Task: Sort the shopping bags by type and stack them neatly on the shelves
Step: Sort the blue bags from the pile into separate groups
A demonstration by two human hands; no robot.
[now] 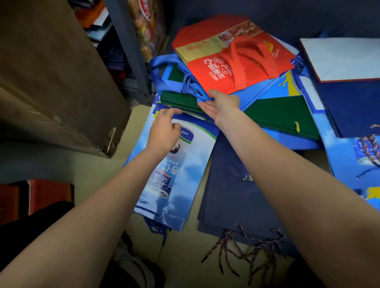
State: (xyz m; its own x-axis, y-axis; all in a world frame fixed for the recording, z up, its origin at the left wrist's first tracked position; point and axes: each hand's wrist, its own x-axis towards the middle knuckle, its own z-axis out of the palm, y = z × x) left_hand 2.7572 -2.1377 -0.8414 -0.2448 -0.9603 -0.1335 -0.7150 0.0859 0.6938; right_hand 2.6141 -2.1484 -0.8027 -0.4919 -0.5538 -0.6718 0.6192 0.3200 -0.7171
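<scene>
Red bag point(236, 70) over, seemingly, green bags point(281, 116)

Both my bare forearms reached forward and down. My left hand point(163, 132) lay palm down, its fingers point(172, 111) stretched loosely ahead. My right hand point(221, 106) was turned edge-up, palm facing left, fingers straight and together.

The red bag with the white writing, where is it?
The red bag lies at the top of the head view, on top of the pile, resting on blue bags, just beyond the right hand.
</scene>
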